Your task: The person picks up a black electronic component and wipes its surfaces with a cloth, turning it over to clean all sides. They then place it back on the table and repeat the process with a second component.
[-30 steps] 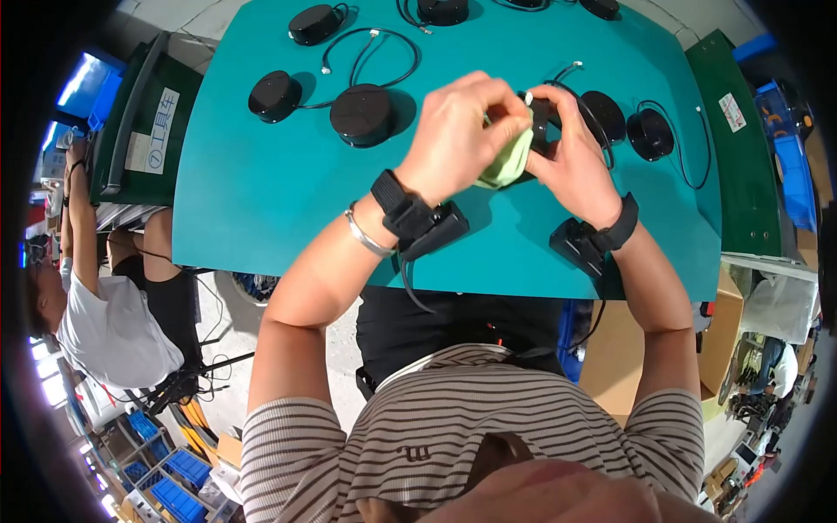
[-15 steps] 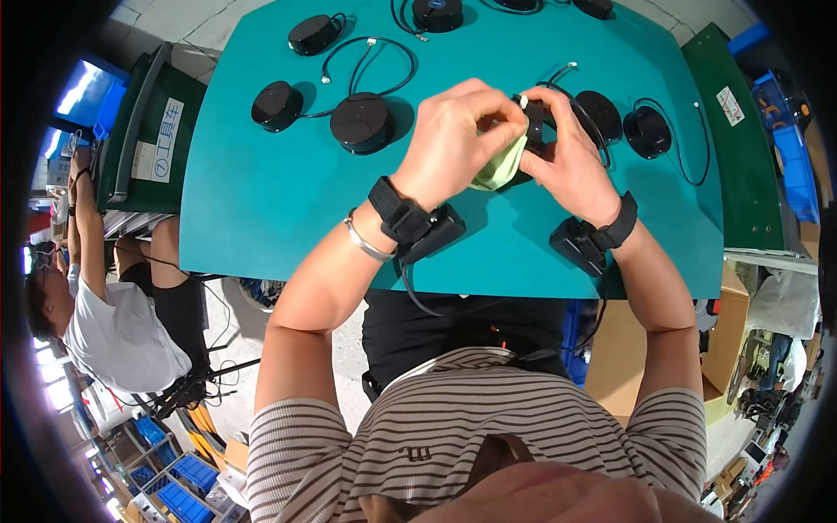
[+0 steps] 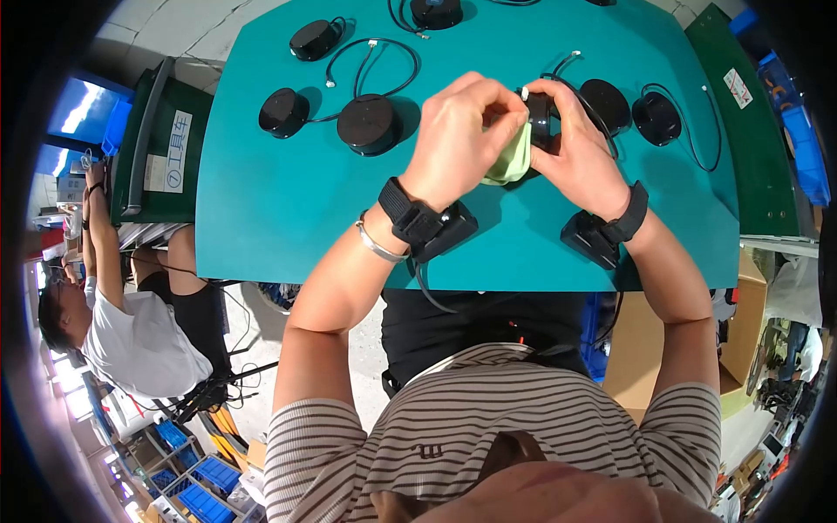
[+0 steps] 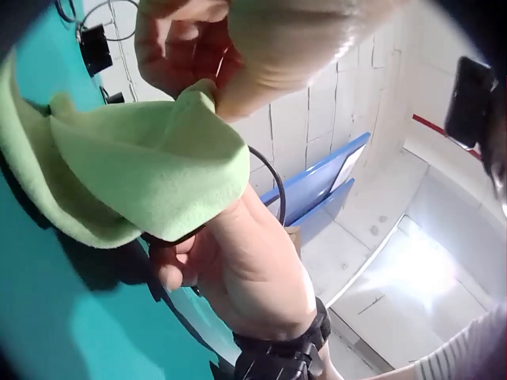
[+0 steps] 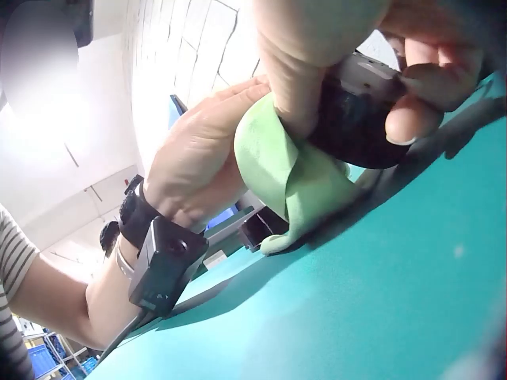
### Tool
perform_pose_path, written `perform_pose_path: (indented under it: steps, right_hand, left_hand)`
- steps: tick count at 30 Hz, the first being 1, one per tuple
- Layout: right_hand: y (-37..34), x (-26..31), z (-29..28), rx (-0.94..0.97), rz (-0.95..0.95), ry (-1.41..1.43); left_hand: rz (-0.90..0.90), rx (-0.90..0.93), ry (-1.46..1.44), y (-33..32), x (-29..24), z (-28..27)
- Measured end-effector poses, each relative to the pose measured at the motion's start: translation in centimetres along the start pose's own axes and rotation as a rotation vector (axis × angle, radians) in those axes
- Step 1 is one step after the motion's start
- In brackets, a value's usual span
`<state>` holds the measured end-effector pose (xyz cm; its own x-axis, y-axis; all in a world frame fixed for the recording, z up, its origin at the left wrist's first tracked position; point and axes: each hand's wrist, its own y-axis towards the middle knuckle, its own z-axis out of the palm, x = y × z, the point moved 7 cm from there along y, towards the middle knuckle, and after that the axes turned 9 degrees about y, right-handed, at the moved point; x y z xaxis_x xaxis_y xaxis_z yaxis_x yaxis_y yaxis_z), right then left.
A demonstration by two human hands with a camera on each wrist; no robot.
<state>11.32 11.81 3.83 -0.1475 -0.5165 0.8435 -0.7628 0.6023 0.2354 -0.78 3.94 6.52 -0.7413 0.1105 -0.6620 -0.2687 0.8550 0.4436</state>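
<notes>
The left hand (image 3: 462, 135) pinches a light green cloth (image 3: 513, 161) between thumb and fingers, against the side of a round black part. In the right wrist view the right hand (image 5: 341, 47) grips that glossy black part (image 5: 360, 119), thumb on one side and fingers on the other, with the cloth (image 5: 273, 158) hanging beside it. The left wrist view shows the cloth (image 4: 158, 166) draped below the left hand (image 4: 245, 55), hiding most of the part; the right hand (image 4: 249, 269) is behind it.
On the green table (image 3: 349, 227) several round black parts with cables lie about: one (image 3: 369, 125) left of the hands, another (image 3: 656, 118) to the right. A cardboard box (image 3: 635, 349) is below the table's right side. Another person (image 3: 144, 336) sits at the far left.
The head view has shifted slightly, so the table appears farther right. Both hands keep their hold on the cloth and the black part, with only slight finger movement.
</notes>
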Motion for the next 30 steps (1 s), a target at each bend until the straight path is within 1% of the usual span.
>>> perform_pose_path:
  steps: [2,3,4,5,9,11,12,14,16,18,20,21,22,24,26,27,28,30]
  right_hand:
    - [0.1,0.5,0.0,-0.007,-0.042,-0.053]
    - [0.1,0.3,-0.1,-0.014,-0.044,-0.051]
    - [0.1,0.0,-0.1,-0.024,-0.066,-0.010]
    - [0.1,-0.2,-0.3,-0.034,-0.086,0.030]
    - [0.2,-0.4,-0.4,-0.050,-0.048,0.036]
    - [0.0,0.5,-0.4,-0.019,-0.080,-0.020]
    - [0.1,0.4,-0.4,-0.029,-0.079,-0.014]
    - [0.1,0.1,-0.4,-0.032,-0.061,0.025]
    - [0.1,0.4,-0.5,-0.044,-0.103,-0.010]
    - [0.0,0.5,-0.4,-0.029,-0.120,-0.038]
    - [0.2,-0.2,-0.5,-0.055,-0.104,-0.034]
    - [0.0,-0.5,-0.5,-0.070,-0.084,-0.034]
    - [-0.2,-0.5,-0.4,-0.070,-0.081,-0.024]
    - [-0.1,0.0,-0.4,-0.028,-0.077,-0.029]
    - [-0.1,-0.1,-0.3,-0.006,-0.059,-0.011]
    - [-0.1,-0.3,-0.4,-0.008,-0.089,-0.001]
    - [-0.2,-0.3,-0.4,-0.011,-0.121,0.006]
    - [-0.1,-0.6,-0.4,-0.011,-0.115,0.004]
  left_hand:
    - [-0.018,-0.021,0.029,0.1,0.1,-0.3]
    - [0.017,-0.001,0.037,-0.2,-0.1,0.0]
    - [0.043,0.021,0.039,-0.4,-0.6,0.3]
    - [0.028,0.007,0.016,-0.2,-0.5,0.4]
    - [-0.031,-0.035,0.017,0.2,0.3,0.1]
    - [0.005,-0.022,0.012,-0.2,-0.3,0.3]
    - [0.034,-0.016,0.001,-0.3,-0.7,0.4]
    - [0.035,0.000,0.034,0.1,-0.6,0.4]
    - [-0.067,-0.025,0.017,0.5,0.5,0.1]
    - [-0.061,-0.009,0.011,0.3,0.2,0.1]
    - [0.009,0.004,-0.012,0.2,-0.6,0.3]
    - [0.021,-0.008,0.027,0.5,-0.2,0.2]
    - [0.016,-0.001,0.033,0.6,0.1,0.2]
    - [-0.078,-0.004,0.023,0.8,1.2,-0.2]
    - [-0.076,0.029,-0.022,0.6,1.6,-0.2]
    - [-0.074,0.061,-0.072,0.5,1.6,0.0]
    - [-0.072,0.065,-0.073,0.5,1.5,0.1]
    - [-0.017,0.032,-0.044,0.5,0.6,0.0]
